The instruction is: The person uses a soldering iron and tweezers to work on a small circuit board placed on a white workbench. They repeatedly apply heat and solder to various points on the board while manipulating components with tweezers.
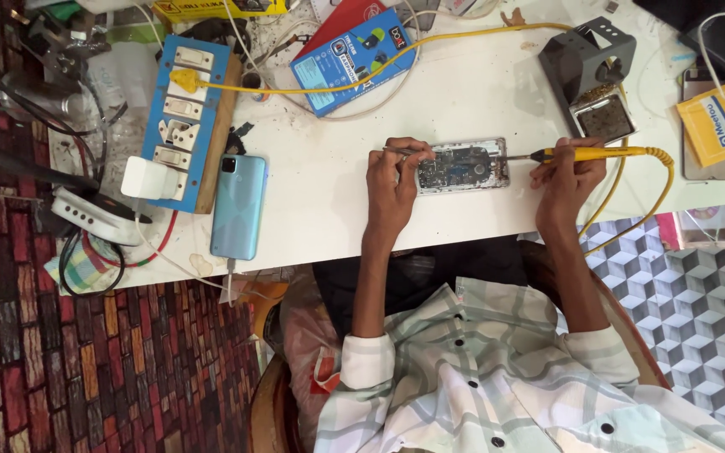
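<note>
An opened phone (461, 165) with its circuit board bared lies flat on the white table (329, 193). My left hand (393, 186) rests at the phone's left end, fingers pinched on thin metal tweezers (400, 151) whose tips lie over the board. My right hand (565, 174) is at the phone's right end and grips a yellow soldering iron (585, 153). The iron's metal tip touches the phone's right edge. Its yellow cord (656, 180) loops off to the right.
A light blue phone (237, 206) lies face down left of my hands. A blue switch board (183, 105) with a white charger stands beyond it. A dark soldering stand (589, 71) sits at the back right. A blue box (352, 59) and a yellow packet (723, 122) lie at the back.
</note>
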